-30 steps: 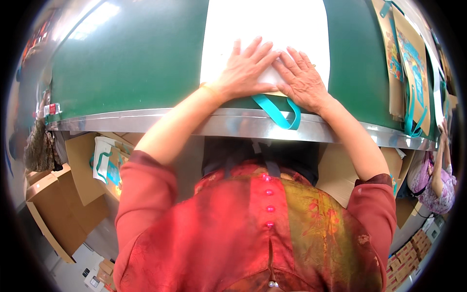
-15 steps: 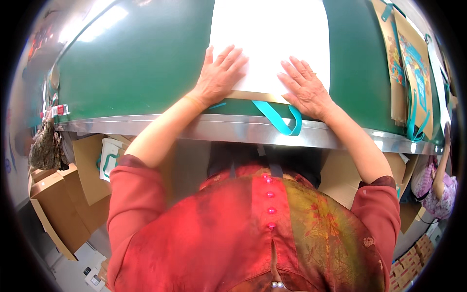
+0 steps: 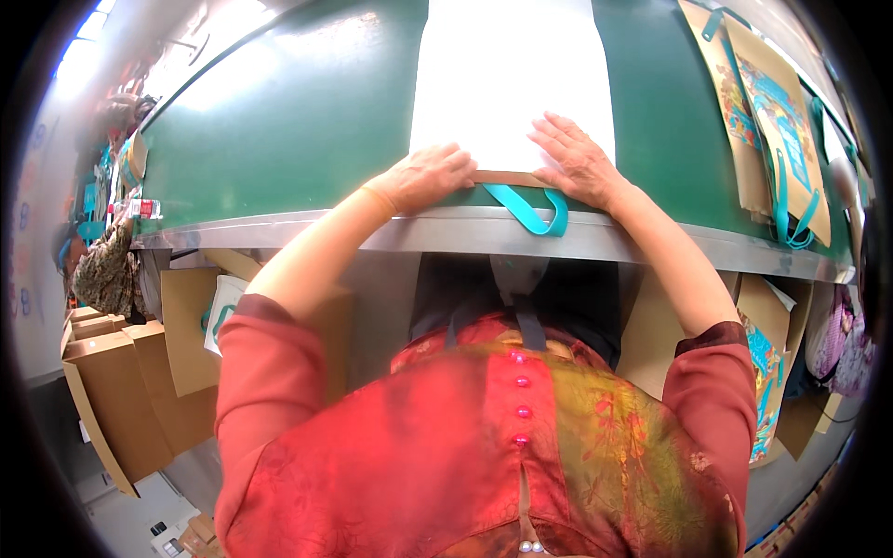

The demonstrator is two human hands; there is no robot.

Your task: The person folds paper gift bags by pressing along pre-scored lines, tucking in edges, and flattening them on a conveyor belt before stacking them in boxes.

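Note:
A white paper bag (image 3: 512,88) lies flat on the green table, its brown edge strip turned toward me. From that edge a teal ribbon handle (image 3: 528,216) loops over the metal rim. At the near left corner, my left hand (image 3: 423,179) has its fingers bent together around the bag's edge; the thumb is hidden. My right hand (image 3: 581,166) rests open on the near right part of the bag, fingers stretched out and thumb beside the brown strip.
Brown printed paper bags (image 3: 777,121) with teal handles lie at the table's right end. A metal rim (image 3: 316,232) borders the near side. Cardboard boxes (image 3: 121,400) stand below at left, and another box (image 3: 642,335) is below at right. A patterned cloth (image 3: 110,270) hangs at the left end.
My left hand has slid back toward me to the bag's near corner, and its spread fingers have bent in. My right hand stays open on the bag, shifted slightly.

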